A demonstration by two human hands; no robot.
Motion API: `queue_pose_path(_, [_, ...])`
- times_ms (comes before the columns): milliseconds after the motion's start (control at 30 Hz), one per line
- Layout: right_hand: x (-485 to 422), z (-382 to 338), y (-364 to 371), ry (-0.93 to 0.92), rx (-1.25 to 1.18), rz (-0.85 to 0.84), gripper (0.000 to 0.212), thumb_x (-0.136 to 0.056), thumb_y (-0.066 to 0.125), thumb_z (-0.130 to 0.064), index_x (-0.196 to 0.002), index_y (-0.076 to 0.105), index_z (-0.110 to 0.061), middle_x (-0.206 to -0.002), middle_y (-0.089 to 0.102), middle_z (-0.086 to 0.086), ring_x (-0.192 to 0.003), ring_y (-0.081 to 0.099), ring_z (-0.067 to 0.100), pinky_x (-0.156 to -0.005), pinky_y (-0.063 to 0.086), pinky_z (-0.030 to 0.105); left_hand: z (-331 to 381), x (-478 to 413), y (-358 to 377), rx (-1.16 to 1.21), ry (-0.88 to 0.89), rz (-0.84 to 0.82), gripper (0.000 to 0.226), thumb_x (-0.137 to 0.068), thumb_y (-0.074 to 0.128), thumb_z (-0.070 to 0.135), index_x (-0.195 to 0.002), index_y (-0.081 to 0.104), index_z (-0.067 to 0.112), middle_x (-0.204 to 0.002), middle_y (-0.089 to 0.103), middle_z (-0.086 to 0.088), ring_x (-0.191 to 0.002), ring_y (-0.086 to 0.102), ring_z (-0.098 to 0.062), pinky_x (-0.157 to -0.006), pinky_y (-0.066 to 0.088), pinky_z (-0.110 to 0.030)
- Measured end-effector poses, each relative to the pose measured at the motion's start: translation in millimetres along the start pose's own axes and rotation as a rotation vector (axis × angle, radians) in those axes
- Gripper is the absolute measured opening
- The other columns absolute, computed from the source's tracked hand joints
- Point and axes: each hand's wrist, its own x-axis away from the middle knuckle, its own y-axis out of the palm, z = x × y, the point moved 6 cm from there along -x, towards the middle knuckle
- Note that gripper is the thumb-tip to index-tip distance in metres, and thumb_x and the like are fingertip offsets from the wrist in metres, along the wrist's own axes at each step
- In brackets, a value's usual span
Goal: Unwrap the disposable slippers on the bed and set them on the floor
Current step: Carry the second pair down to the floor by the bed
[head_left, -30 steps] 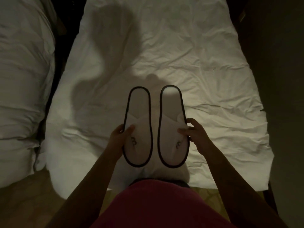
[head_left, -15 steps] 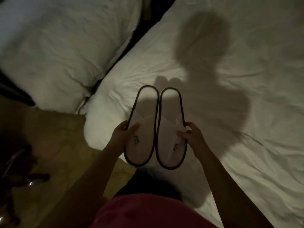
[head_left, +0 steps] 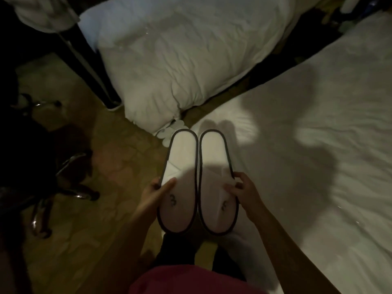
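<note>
Both hands held the slippers in the air, side by side and touching along their inner edges, above the corner of the bed [head_left: 307,166] and the floor [head_left: 110,166]. The left hand [head_left: 156,193] gripped the outer edge of the left slipper [head_left: 180,166], thumb on top and fingers under it. The right hand [head_left: 241,193] pinched the outer edge of the right slipper [head_left: 215,166] in the same way. The slippers were white with a dark border and a small dark logo on each front band. They were unwrapped, and the heels pointed away from the person.
</note>
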Motion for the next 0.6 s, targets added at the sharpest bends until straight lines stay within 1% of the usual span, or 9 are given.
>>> queue_pose_path(67, [-17.1,-13.4,48.5,-0.014,0.018,-0.007,0.029,-0.083,0.07,-0.012,-0.1,0.056,-0.031,-0.098,0.07,0.008,-0.082,0.07,0.02,-0.061,0.059,0.032,10.4,-22.4,-46.6,0.005,-0.021,0.036,0.053,-0.062,0.08,0.049,-0.095,0.071,0.009,-0.094,0.074,-0.02,-0.089,0.071,-0.039,-0.078,0.058,-0.055])
queue_pose_path(100, [-24.0,-19.7,71.2,-0.021,0.029,-0.01,0.029,-0.083,0.07,-0.012,-0.1,0.056,-0.031,-0.1,0.07,0.01,-0.085,0.069,0.022,-0.066,0.06,0.036,16.8,-33.0,-67.3,0.012,-0.025,0.035,0.052,-0.061,0.081,0.049,-0.094,0.072,0.01,-0.093,0.075,-0.02,-0.089,0.071,-0.039,-0.076,0.059,-0.053])
queue_pose_path(200, [-43.3,-38.0,126.2,-0.023,0.025,0.015,0.031,-0.084,0.07,-0.011,-0.107,0.055,-0.025,-0.104,0.067,0.012,-0.093,0.067,0.028,-0.078,0.059,0.046,42.1,-64.9,-118.8,-0.014,0.004,0.015,0.045,-0.06,0.08,0.053,-0.094,0.075,0.024,-0.092,0.078,-0.006,-0.086,0.074,-0.029,-0.069,0.06,-0.042])
queue_pose_path(267, [-49.3,-47.7,146.3,-0.021,0.013,0.029,0.033,-0.084,0.069,-0.009,-0.11,0.054,-0.021,-0.103,0.067,0.012,-0.091,0.067,0.026,-0.076,0.058,0.043,54.9,-79.0,-136.3,-0.032,0.027,-0.006,0.043,-0.06,0.079,0.056,-0.093,0.075,0.029,-0.091,0.078,-0.002,-0.083,0.075,-0.024,-0.064,0.058,-0.035])
queue_pose_path(333, [-61.7,-54.9,164.1,-0.013,-0.015,0.058,0.033,-0.083,0.069,-0.006,-0.11,0.054,-0.018,-0.101,0.067,0.012,-0.085,0.066,0.021,-0.069,0.058,0.035,64.9,-99.7,-151.4,-0.037,0.023,-0.027,0.04,-0.059,0.079,0.055,-0.091,0.076,0.03,-0.091,0.078,0.0,-0.083,0.075,-0.022,-0.063,0.058,-0.033])
queue_pose_path(367, [-68.1,-57.4,170.2,-0.006,-0.025,0.07,0.033,-0.083,0.069,-0.006,-0.11,0.054,-0.017,-0.101,0.067,0.013,-0.084,0.066,0.021,-0.069,0.057,0.034,68.5,-109.7,-155.7,-0.042,0.009,-0.031,0.038,-0.06,0.079,0.054,-0.09,0.076,0.031,-0.091,0.078,0.001,-0.082,0.075,-0.022,-0.063,0.058,-0.032])
queue_pose_path(467, [-90.4,-64.2,177.6,0.024,-0.04,0.102,0.033,-0.084,0.069,-0.007,-0.112,0.054,-0.017,-0.105,0.066,0.015,-0.09,0.066,0.027,-0.075,0.057,0.041,79.7,-140.2,-156.2,-0.066,-0.025,-0.074,0.027,-0.068,0.078,0.045,-0.09,0.076,0.03,-0.092,0.078,0.0,-0.082,0.075,-0.022,-0.063,0.059,-0.033])
queue_pose_path(533, [-108.1,-68.0,175.8,0.035,-0.074,0.138,0.033,-0.084,0.069,-0.006,-0.111,0.054,-0.016,-0.107,0.067,0.017,-0.095,0.066,0.032,-0.081,0.057,0.047,90.4,-163.4,-150.4,-0.114,-0.017,-0.106,0.017,-0.076,0.076,0.037,-0.09,0.076,0.028,-0.092,0.078,-0.002,-0.082,0.075,-0.023,-0.065,0.06,-0.037])
queue_pose_path(600, [-129.2,-73.1,175.7,0.047,-0.105,0.163,0.032,-0.084,0.069,-0.006,-0.11,0.055,-0.017,-0.107,0.068,0.018,-0.095,0.067,0.032,-0.079,0.057,0.045,104.6,-189.8,-145.0,-0.152,-0.004,-0.121,0.01,-0.079,0.073,0.032,-0.088,0.076,0.029,-0.09,0.078,-0.001,-0.081,0.074,-0.022,-0.064,0.06,-0.036])
